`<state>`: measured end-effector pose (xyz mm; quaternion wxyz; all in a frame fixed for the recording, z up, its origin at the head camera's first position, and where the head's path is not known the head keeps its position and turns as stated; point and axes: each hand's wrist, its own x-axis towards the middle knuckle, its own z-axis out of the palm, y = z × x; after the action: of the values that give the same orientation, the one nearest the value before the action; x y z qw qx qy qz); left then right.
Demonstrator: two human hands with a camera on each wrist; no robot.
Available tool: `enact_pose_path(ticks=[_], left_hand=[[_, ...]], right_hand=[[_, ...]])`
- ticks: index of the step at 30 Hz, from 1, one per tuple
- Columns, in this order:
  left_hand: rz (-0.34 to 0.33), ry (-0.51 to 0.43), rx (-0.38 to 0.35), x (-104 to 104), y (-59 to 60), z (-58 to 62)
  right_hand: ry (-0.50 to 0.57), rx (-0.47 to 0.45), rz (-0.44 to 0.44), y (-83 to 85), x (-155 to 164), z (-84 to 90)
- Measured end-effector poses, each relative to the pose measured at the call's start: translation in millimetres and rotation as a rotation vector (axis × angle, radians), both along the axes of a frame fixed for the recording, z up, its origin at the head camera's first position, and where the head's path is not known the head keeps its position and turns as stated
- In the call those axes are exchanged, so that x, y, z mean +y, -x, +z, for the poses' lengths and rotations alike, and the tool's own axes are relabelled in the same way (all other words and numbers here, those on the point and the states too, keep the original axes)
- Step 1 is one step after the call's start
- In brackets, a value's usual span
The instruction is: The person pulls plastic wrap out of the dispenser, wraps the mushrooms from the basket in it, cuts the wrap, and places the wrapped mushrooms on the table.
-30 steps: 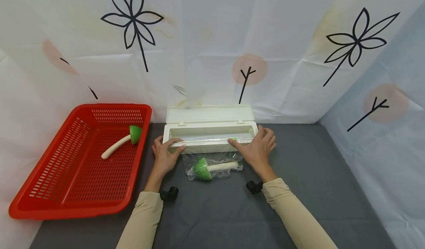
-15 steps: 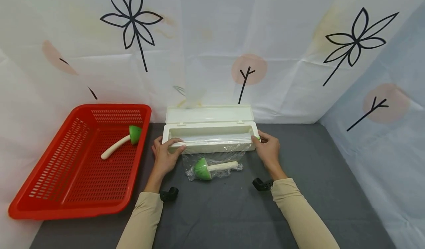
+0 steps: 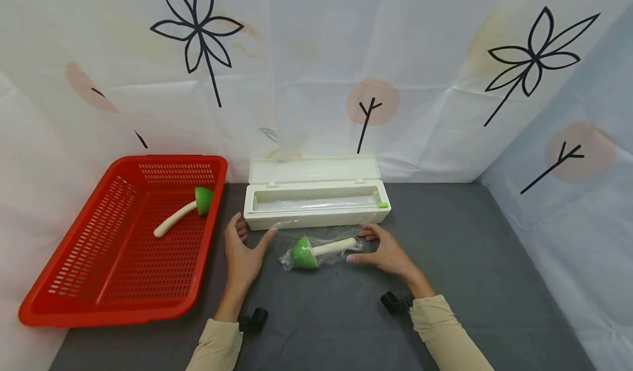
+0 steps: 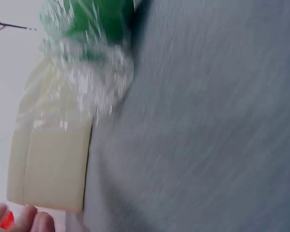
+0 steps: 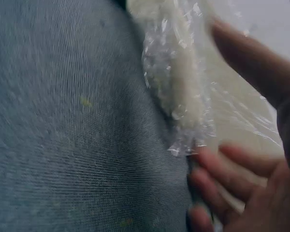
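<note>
Both hands' grip spread beside wrapped toy mushroom point(image 3: 316, 251), no readable writing

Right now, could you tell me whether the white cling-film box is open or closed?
Open: the white cling-film box has its lid tilted back against the wall, and the film roll shows inside.

White flower-printed sheets point(image 3: 306, 57) back a grey cloth-covered table point(image 3: 475, 283).

Grey cloth worktop point(image 3: 470, 261): front edge and right side open for hand passage. Red perforated plastic basket point(image 3: 118, 239) blocks left side. Open cream plastic wrap-dispenser box point(image 3: 316, 209) obstructs rear edge, centre; backdrop directly behind.
</note>
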<state>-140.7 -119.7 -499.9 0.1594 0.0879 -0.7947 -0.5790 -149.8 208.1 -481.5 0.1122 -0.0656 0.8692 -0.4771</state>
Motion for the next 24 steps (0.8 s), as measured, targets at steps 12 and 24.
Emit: enact_pose_path(ticks=[12,24], left_hand=[[-0.495,0.014,-0.097,4.4,-15.2,-10.4],[-0.641,-0.37,0.011,23.9,-18.2,8.4]], right_hand=[[0.111,0.199,0.121,11.8,-12.1,-20.0],[0.65,-0.187,0.388,-0.9,-18.2,10.8]])
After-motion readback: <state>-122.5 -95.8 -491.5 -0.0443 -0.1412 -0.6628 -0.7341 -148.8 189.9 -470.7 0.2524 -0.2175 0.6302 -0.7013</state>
